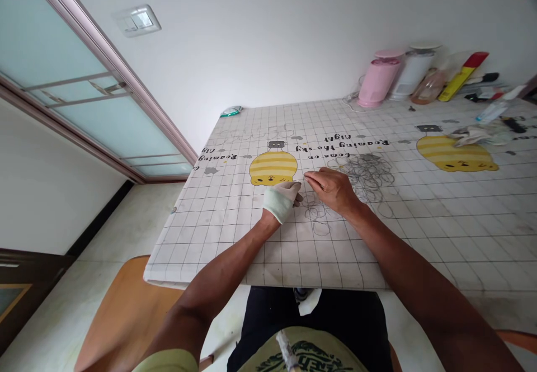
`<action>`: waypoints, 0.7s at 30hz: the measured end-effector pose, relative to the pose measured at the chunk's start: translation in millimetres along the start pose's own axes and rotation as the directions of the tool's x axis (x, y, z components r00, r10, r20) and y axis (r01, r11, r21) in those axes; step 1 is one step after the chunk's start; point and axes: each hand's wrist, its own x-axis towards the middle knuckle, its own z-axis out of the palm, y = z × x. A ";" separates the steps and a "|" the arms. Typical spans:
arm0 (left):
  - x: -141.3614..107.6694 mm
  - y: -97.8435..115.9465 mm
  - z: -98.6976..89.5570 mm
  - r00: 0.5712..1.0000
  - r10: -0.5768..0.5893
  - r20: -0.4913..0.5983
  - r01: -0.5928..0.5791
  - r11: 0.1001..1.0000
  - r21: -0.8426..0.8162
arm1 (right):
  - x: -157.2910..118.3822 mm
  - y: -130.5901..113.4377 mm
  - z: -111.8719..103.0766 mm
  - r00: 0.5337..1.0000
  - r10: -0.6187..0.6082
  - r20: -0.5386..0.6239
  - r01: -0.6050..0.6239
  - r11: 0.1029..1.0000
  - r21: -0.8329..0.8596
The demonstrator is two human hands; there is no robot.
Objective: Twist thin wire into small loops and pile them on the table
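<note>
My left hand (pixel 282 199), in a pale glove, is closed over the checked tablecloth, just below a printed yellow striped balloon (pixel 273 167). Its fingertips are pinched; what they hold is too small to make out. My right hand (pixel 332 188) is bare and closed as well, thumb against forefinger, a short gap to the right of the left one. Whatever sits in that pinch cannot be told. A tangled pile of thin dark rings (pixel 371 176) lies behind and right of my right hand. More loose rings (pixel 321 227) are spread between and below the two hands.
Along the wall at the back right stand a pink cylinder (pixel 380 79), a white one (pixel 411 74), bottles and a red-and-yellow box (pixel 464 76). A crumpled glove (pixel 482 134) lies at the right. A small green-and-white packet (pixel 231 112) rests at the back left corner.
</note>
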 end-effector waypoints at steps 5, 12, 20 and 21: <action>0.1 -1.1 2.0 1.000 -0.006 0.004 0.006 1.000 -0.003 | 0.3 -1.0 0.2 0.998 -0.063 0.004 0.063 0.997 -0.052; -3.1 3.0 6.8 0.997 0.007 0.074 -0.005 1.000 -0.026 | 1.2 8.2 -0.8 0.994 -0.092 -0.051 0.088 0.993 -0.075; -6.9 -1.4 1.1 0.975 0.042 0.216 -0.025 0.996 -0.081 | 1.0 27.1 -12.6 0.995 -0.027 -0.100 0.024 0.999 -0.037; -6.8 -2.0 1.1 0.973 0.024 0.231 -0.011 0.998 -0.059 | 1.4 28.0 -13.6 0.994 -0.017 -0.106 0.015 1.000 -0.024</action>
